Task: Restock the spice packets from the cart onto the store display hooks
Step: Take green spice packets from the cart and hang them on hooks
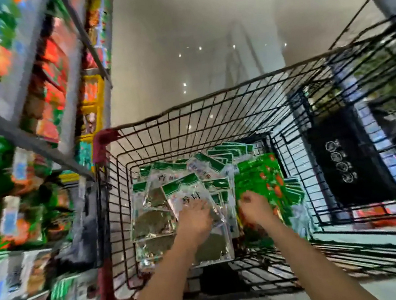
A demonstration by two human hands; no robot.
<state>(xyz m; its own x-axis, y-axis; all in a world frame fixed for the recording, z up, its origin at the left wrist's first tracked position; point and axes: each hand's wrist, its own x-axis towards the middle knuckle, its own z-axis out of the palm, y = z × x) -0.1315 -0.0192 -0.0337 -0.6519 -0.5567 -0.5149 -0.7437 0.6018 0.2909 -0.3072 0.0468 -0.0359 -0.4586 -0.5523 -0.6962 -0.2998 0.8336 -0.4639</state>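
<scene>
Step in hand: pick-up from the cart. The left grip [196, 217] lies with fingers spread flat on a clear spice packet [187, 197] atop the pile. The right grip [253, 205] is curled against the green packets [259, 179]; a pinch cannot be confirmed. All stock lies inside the cart [214, 127]. Next move probably requires closing on one packet, lifting it out, and carrying it left to the display [21, 111]; its hooks are too blurred to see.

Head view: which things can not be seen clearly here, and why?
Head view only.
- Blurred: display shelves, left; hooks, labels unreadable.
- Partly covered: clear packets under left hand; print too small.
- Covered: green packets by right hand; its grip unclear.
- Hidden by packets: floor of cart.
</scene>
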